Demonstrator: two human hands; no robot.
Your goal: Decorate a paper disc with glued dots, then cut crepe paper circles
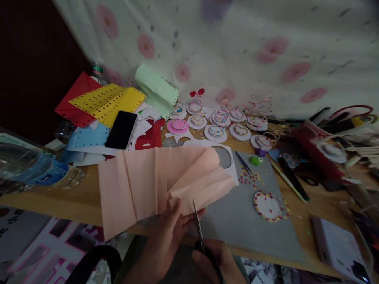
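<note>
My left hand [167, 232] pinches the near edge of a large sheet of pale peach paper [142, 185], folded in pleats and fanned across the wooden table [77, 201]. My right hand [214, 260] is closed on the handles of a pair of scissors [197, 225]. The blades point up and away, their tip right at the paper's lower edge beside my left fingers. A grey mat [245, 221] lies under the paper's right end, with a white disc edged in coloured dots [268, 206] on it.
Several decorated paper discs [217, 132] sit at the back by a flowered cloth. Red, yellow, green and blue paper sheets [106, 100] and a black phone [121, 129] lie back left. A plastic bottle [32, 171] lies at left. Pens, tools and a white box [339, 246] crowd the right.
</note>
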